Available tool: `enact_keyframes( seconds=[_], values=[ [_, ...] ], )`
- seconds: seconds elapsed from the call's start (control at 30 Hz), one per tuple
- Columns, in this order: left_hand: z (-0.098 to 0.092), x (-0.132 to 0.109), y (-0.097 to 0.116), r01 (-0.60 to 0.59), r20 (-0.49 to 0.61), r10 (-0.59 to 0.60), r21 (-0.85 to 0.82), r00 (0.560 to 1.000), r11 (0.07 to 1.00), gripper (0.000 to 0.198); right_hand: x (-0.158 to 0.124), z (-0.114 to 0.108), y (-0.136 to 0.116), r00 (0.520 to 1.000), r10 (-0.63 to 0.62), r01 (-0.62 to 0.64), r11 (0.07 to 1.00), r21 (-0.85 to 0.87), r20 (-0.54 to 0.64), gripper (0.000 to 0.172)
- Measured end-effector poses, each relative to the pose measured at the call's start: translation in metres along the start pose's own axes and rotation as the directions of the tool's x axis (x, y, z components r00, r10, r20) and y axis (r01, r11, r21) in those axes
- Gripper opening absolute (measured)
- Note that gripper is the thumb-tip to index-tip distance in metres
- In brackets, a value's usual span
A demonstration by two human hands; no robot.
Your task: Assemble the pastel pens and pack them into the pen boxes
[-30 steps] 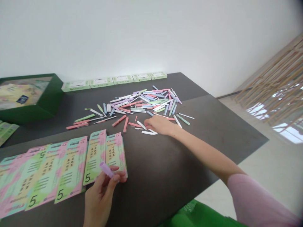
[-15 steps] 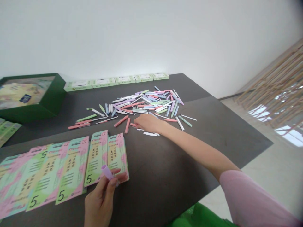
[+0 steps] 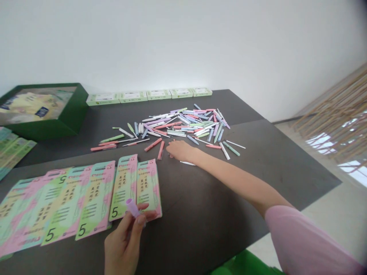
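Observation:
My left hand (image 3: 124,242) is low at the front edge of the dark table (image 3: 272,152), its fingers pinched on a short purple pen part (image 3: 132,207), which it holds upright over the printed cards. My right hand (image 3: 180,149) reaches far across and rests palm down among loose pen pieces, next to a pink pen part (image 3: 161,149) and over a white piece (image 3: 187,163). Its fingers curl down onto small pieces; what they grip is hidden. A big scatter of pastel pens and caps (image 3: 186,124) lies just beyond it.
A row of green and pink printed cards (image 3: 71,200) marked 5 lies at front left. A dark green box (image 3: 46,110) stands at back left, more cards (image 3: 13,149) beside it. Several pale green boxes (image 3: 149,94) line the far edge. A wooden slatted frame (image 3: 335,114) stands at right.
My right hand has slid leftward along the near edge of the pen scatter, covering the white pieces. My left hand keeps the purple part. The view has shifted slightly.

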State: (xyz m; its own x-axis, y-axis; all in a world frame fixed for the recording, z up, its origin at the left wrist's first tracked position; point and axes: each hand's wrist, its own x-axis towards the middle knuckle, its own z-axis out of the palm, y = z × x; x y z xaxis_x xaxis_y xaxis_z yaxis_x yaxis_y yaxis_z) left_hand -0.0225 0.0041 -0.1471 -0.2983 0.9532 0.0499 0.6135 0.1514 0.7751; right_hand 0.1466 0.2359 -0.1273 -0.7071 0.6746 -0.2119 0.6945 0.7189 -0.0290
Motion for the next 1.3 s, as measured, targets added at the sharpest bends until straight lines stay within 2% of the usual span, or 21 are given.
enact_keyframes(
  seconds=[0.17,0.3,0.37,0.47,0.53,0.63,0.8,0.97,1.17,1.3],
  values=[
    [-0.001,0.003,0.004,-0.044,-0.033,0.045,0.030,0.998,0.999,0.047,-0.010,-0.014,-0.001,0.998,-0.043,0.046,0.997,0.070,-0.045,0.023],
    [-0.005,0.010,0.010,-0.106,-0.022,0.110,0.154,0.994,0.982,0.044,-0.036,-0.047,-0.009,0.980,-0.135,0.159,0.972,0.172,-0.147,0.033],
    [-0.009,0.014,0.018,-0.163,-0.034,0.176,0.234,0.984,0.959,0.044,-0.055,-0.064,-0.018,0.958,-0.194,0.241,0.944,0.225,-0.211,0.030],
    [-0.014,0.018,0.036,-0.179,-0.075,0.216,0.341,0.974,0.923,0.043,-0.083,-0.085,-0.033,0.921,-0.293,0.330,0.937,0.115,-0.258,0.023],
    [-0.017,0.018,0.047,-0.171,-0.100,0.226,0.389,0.969,0.905,0.041,-0.100,-0.095,-0.042,0.911,-0.348,0.358,0.934,0.003,-0.223,0.024],
    [-0.020,0.018,0.053,-0.223,-0.109,0.296,0.431,0.949,0.874,0.039,-0.116,-0.107,-0.049,0.910,-0.366,0.347,0.930,-0.123,-0.194,0.029],
    [-0.019,0.023,0.046,-0.400,-0.070,0.480,0.453,0.875,0.796,0.035,-0.124,-0.116,-0.053,0.901,-0.382,0.353,0.921,-0.166,-0.203,0.028],
    [-0.020,0.030,0.045,-0.575,-0.064,0.682,0.484,0.729,0.660,0.029,-0.126,-0.117,-0.056,0.894,-0.412,0.377,0.904,-0.200,-0.178,0.026],
    [-0.022,0.025,0.045,-0.550,-0.105,0.684,0.513,0.722,0.659,0.026,-0.135,-0.120,-0.053,0.877,-0.402,0.372,0.915,-0.159,-0.264,0.023],
    [-0.022,0.024,0.045,-0.553,-0.086,0.669,0.491,0.738,0.673,0.026,-0.133,-0.120,-0.055,0.887,-0.415,0.384,0.906,-0.177,-0.203,0.028]
  ],
)
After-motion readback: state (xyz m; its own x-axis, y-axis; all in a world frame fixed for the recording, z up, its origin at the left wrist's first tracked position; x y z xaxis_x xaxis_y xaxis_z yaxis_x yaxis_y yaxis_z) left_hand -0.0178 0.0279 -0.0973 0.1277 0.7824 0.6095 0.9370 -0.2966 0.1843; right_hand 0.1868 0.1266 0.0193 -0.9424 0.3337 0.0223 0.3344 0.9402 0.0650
